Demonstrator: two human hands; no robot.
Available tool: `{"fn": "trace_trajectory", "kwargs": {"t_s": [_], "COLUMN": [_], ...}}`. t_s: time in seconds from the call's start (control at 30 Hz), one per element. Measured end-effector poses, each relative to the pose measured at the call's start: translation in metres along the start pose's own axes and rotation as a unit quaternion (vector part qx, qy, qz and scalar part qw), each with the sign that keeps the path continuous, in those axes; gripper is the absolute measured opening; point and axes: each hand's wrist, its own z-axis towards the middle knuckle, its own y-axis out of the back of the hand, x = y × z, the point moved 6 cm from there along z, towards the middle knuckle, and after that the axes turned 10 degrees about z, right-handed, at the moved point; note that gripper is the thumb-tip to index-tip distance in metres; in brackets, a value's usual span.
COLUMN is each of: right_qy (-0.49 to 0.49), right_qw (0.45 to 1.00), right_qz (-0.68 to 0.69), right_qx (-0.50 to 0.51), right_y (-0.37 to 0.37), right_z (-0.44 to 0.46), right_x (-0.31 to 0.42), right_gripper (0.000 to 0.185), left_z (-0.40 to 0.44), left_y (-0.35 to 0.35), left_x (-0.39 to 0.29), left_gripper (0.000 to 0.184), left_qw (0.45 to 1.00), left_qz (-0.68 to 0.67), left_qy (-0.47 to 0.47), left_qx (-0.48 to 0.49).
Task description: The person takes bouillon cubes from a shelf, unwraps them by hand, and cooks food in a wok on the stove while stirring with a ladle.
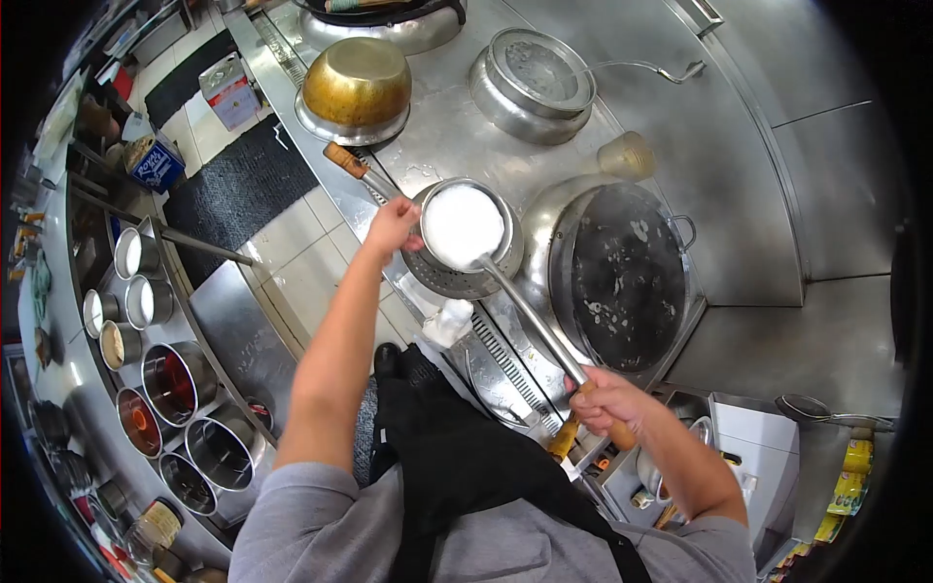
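Observation:
My right hand (610,406) is wrapped around the wooden end of a long-handled ladle (539,328). The ladle's head reaches into a round metal bowl (508,233), where a white substance (464,226) shows; I cannot tell whether it is liquid or powder. My left hand (394,229) has its fingers closed at the bowl's left rim. Under the bowl is a perforated metal strainer (457,282). A wooden handle (346,161) on a metal shaft reaches up and left from near the left hand. Right of the bowl sits a large wok (627,277) with dark contents and pale patches.
An upturned brass-coloured bowl (358,83) rests behind. A metal pot (535,78) with a thin ladle stands at the back. A crumpled white cloth (448,323) lies at the counter edge. Several metal containers, including one with red contents (175,384), line the left shelf.

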Motion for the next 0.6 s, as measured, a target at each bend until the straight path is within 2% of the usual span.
{"fn": "trace_trajectory", "kwargs": {"t_s": [0.03, 0.07, 0.23, 0.33, 0.43, 0.47, 0.53, 0.6], "right_qy": [0.006, 0.009, 0.127, 0.178, 0.215, 0.218, 0.295, 0.272], "right_qw": [0.999, 0.999, 0.981, 0.958, 0.886, 0.885, 0.776, 0.781], "right_qz": [-0.027, -0.022, -0.112, -0.173, -0.322, -0.320, -0.458, -0.458], "right_qx": [-0.042, -0.038, -0.099, -0.141, -0.256, -0.257, -0.318, -0.326], "right_y": [0.001, 0.000, 0.023, 0.045, 0.067, 0.067, 0.060, 0.056], "right_z": [0.001, 0.005, 0.030, 0.043, 0.049, 0.049, 0.040, 0.037], "right_x": [-0.008, -0.017, -0.048, -0.070, -0.085, -0.089, -0.084, -0.084], "right_gripper": [0.024, 0.024, 0.024, 0.025, 0.038, 0.038, 0.039, 0.040], "left_z": [-0.011, -0.025, -0.074, -0.075, -0.073, -0.074, -0.073, -0.071], "left_y": [-0.004, -0.012, -0.068, -0.086, -0.089, -0.090, -0.090, -0.087], "left_x": [0.012, 0.022, 0.043, 0.043, 0.036, 0.034, 0.032, 0.031], "left_gripper": [0.019, 0.021, 0.020, 0.020, 0.018, 0.018, 0.017, 0.017], "left_qw": [0.998, 0.993, 0.978, 0.981, 0.978, 0.977, 0.978, 0.979], "left_qz": [-0.043, -0.085, -0.197, -0.186, -0.193, -0.195, -0.190, -0.185], "left_qy": [0.005, 0.011, 0.027, 0.006, -0.009, -0.015, -0.014, -0.015], "left_qx": [-0.039, -0.077, -0.065, -0.061, -0.073, -0.081, -0.081, -0.083]}}
